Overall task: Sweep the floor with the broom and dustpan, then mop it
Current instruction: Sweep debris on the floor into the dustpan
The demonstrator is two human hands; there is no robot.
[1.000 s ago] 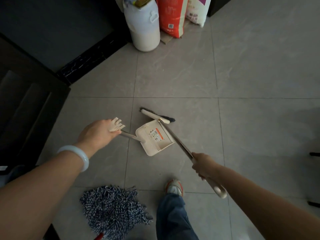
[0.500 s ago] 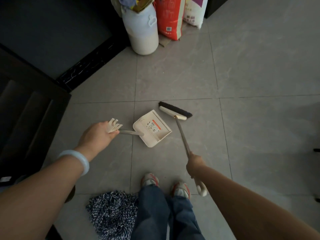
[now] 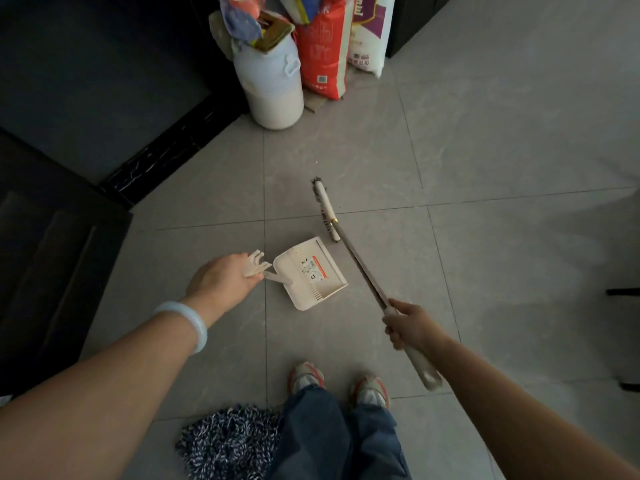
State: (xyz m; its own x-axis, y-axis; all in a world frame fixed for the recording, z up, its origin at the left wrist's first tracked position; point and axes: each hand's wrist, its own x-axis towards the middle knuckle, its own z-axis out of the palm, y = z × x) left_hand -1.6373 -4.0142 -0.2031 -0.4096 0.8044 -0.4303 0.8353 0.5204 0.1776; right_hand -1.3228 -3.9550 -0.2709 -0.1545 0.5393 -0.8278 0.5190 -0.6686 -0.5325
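A cream dustpan [image 3: 311, 273] lies on the grey tiled floor [image 3: 485, 150] in the middle of the view. My left hand [image 3: 223, 284] grips the top of its handle, left of the pan. My right hand [image 3: 410, 327] grips the broom's metal shaft near its cream grip. The broom [image 3: 360, 268] slants up to the left. Its head [image 3: 325, 209] rests on the floor just beyond the pan's far right corner, turned nearly lengthwise away from me. A blue-and-white mop head [image 3: 228, 443] lies on the floor by my left foot, partly hidden behind my jeans.
A white plastic drum [image 3: 273, 88] stuffed with cloths stands at the back by a red sack [image 3: 323, 53] and a white sack [image 3: 370, 32]. Dark walls with a black skirting [image 3: 162, 157] close the left side. Dark furniture legs [image 3: 623, 292] show at the right edge.
The broom head has swung away from the dustpan's mouth, out and farther from me, and turned nearly lengthwise. The dustpan has stayed roughly in place. My feet have stepped forward.
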